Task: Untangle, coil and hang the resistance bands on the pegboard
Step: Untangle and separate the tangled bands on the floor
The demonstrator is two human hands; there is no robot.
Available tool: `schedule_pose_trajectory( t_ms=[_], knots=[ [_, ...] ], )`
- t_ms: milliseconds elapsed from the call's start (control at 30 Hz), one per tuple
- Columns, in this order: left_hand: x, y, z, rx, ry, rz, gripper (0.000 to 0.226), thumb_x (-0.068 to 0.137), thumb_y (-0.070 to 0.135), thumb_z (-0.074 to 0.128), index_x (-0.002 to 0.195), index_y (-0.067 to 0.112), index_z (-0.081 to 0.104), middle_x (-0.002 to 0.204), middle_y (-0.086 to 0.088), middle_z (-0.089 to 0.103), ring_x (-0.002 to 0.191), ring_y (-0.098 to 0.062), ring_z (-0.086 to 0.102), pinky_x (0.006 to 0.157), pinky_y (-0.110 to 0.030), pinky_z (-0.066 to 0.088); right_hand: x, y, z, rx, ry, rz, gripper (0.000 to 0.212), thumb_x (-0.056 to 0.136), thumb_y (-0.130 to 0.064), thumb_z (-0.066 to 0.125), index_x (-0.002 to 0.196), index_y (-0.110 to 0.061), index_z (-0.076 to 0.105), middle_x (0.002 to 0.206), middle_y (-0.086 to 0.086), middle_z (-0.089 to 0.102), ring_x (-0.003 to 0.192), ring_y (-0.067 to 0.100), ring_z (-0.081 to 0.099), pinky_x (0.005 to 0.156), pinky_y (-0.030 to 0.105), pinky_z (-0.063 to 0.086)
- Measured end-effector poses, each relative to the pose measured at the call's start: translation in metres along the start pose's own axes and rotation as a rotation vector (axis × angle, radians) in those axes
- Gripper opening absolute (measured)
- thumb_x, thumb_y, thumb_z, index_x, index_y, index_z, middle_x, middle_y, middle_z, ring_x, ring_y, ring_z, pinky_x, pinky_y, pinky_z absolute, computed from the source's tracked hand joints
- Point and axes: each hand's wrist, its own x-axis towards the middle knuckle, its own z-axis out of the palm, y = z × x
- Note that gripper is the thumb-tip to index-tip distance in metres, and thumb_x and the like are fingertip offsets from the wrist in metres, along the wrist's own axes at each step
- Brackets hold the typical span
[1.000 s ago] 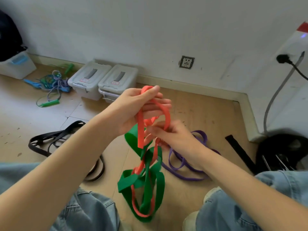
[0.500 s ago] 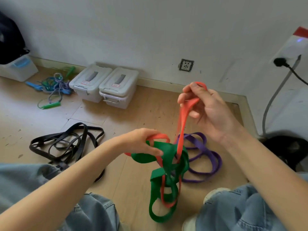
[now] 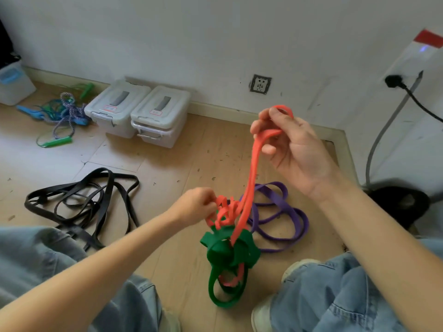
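Bands on floor: black band (image 3: 81, 202) at left, purple band (image 3: 282, 219) behind the tangle. Right hand (image 3: 292, 149) pinches the orange band (image 3: 251, 178) raised; left hand (image 3: 194, 209) grips its lower loops, knotted through the green band (image 3: 227, 264). Two lidded bins (image 3: 141, 113) stand against the white wall on wood flooring.

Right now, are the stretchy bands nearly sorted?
No. Nothing looks coiled or hung. The right hand pulls the red band up while the left hand grips the knot; the green band is still tangled in it. The purple band and black bands wait on the floor.
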Motion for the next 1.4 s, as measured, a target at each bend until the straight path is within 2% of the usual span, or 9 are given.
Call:
schedule_pose_trajectory(
  t_ms=[133,200,467,633,733,867,1033,1167,1400],
  knots=[
    [-0.005,0.014,-0.015,-0.246,-0.355,0.05,0.058,0.084,0.02,0.064,0.133,0.033,0.037,0.117,0.012,0.052,0.107,-0.009,0.053,0.077,-0.011,0.046,-0.002,0.01,-0.004,-0.014,-0.013,0.046,0.02,0.097,-0.014,0.04,0.088,-0.004,0.055,0.069,0.008,0.068,0.049,0.009,0.057,0.042,0.013,0.045],
    [-0.011,0.023,-0.001,-0.239,-0.473,0.133,0.034,0.09,0.023,0.058,0.123,0.031,0.053,0.119,0.005,0.061,0.105,-0.007,0.058,0.074,-0.007,0.046,-0.002,0.015,-0.001,-0.009,-0.064,0.045,0.019,0.095,-0.016,0.042,0.089,-0.004,0.055,0.071,0.009,0.068,0.048,0.008,0.058,0.044,0.013,0.047],
    [-0.023,0.061,-0.071,-0.756,-0.01,0.215,0.017,0.094,0.007,0.046,0.092,0.0,0.062,0.078,-0.012,0.071,0.07,-0.024,0.07,0.076,-0.036,0.058,-0.004,0.007,-0.022,-0.456,-0.17,0.242,0.061,0.07,-0.053,0.066,0.115,-0.012,0.06,0.105,-0.003,0.065,0.075,0.009,0.06,0.058,0.021,0.048],
    [-0.029,0.077,-0.099,-1.188,-0.026,0.379,0.022,0.09,0.022,0.05,0.102,0.007,0.061,0.1,-0.01,0.072,0.09,-0.02,0.07,0.079,-0.027,0.056,-0.015,0.035,-0.005,-0.725,-0.282,0.14,0.013,0.082,-0.023,0.063,0.083,-0.011,0.069,0.086,0.009,0.071,0.075,0.018,0.065,0.07,0.029,0.053],
    [-0.029,0.059,-0.079,-0.754,-0.174,0.344,0.038,0.088,0.031,0.057,0.123,0.018,0.054,0.119,0.003,0.063,0.113,-0.014,0.059,0.095,-0.032,0.048,-0.007,0.016,0.001,-0.252,-0.227,0.014,0.022,0.087,-0.024,0.053,0.072,-0.011,0.062,0.081,0.007,0.068,0.072,0.015,0.063,0.07,0.025,0.053],
    [-0.03,0.051,-0.053,-0.041,-0.161,0.351,0.019,0.091,0.025,0.057,0.108,0.021,0.063,0.101,0.007,0.064,0.091,-0.008,0.06,0.081,-0.014,0.047,0.003,0.0,0.002,-0.061,-0.201,-0.075,0.023,0.087,-0.027,0.054,0.071,-0.014,0.063,0.086,0.006,0.071,0.071,0.01,0.064,0.069,0.022,0.054],
    [-0.033,0.061,-0.094,-0.162,0.17,0.197,0.026,0.094,0.029,0.044,0.08,0.031,0.066,0.083,0.008,0.068,0.077,-0.005,0.066,0.066,-0.02,0.055,0.004,-0.006,-0.016,-0.206,-0.095,0.04,0.039,0.083,-0.036,0.057,0.104,-0.004,0.06,0.107,0.008,0.066,0.087,0.017,0.065,0.077,0.027,0.056],
    [-0.039,0.081,-0.102,-0.524,0.379,0.193,0.031,0.098,0.019,0.041,0.081,0.015,0.066,0.076,-0.003,0.072,0.066,-0.012,0.069,0.057,-0.022,0.054,-0.011,0.031,-0.007,-0.864,-0.306,0.284,0.052,0.067,-0.052,0.074,0.112,-0.037,0.055,0.114,-0.016,0.062,0.102,0.0,0.062,0.082,0.018,0.051],
    [-0.049,0.091,-0.115,-0.63,0.456,0.21,0.035,0.099,0.01,0.036,0.085,-0.003,0.065,0.076,-0.014,0.071,0.063,-0.019,0.068,0.058,-0.028,0.057,0.001,0.043,0.0,-0.675,0.07,0.122,0.02,0.082,-0.004,0.062,0.097,-0.017,0.055,0.094,0.008,0.068,0.073,0.011,0.069,0.059,0.024,0.054]
  ],
)
